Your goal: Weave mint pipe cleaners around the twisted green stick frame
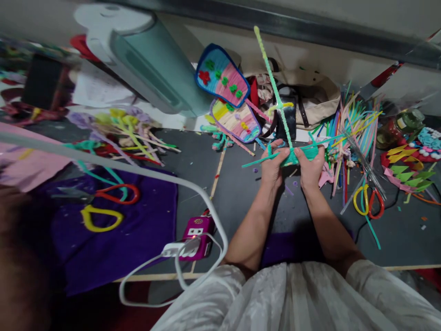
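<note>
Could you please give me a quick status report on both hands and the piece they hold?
Left hand, right hand: both shut on teal pipe-cleaner bundle. One green stem sticks up. Loose pipe cleaners alongside, nothing blocking.

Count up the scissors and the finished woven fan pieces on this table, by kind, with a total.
Scissors: 2, one with red and yellow handles on the purple cloth, one with yellow and red handles right of the hands.
Woven fan pieces: 2, one blue-edged, one purple-edged.
Total: 4.
</note>
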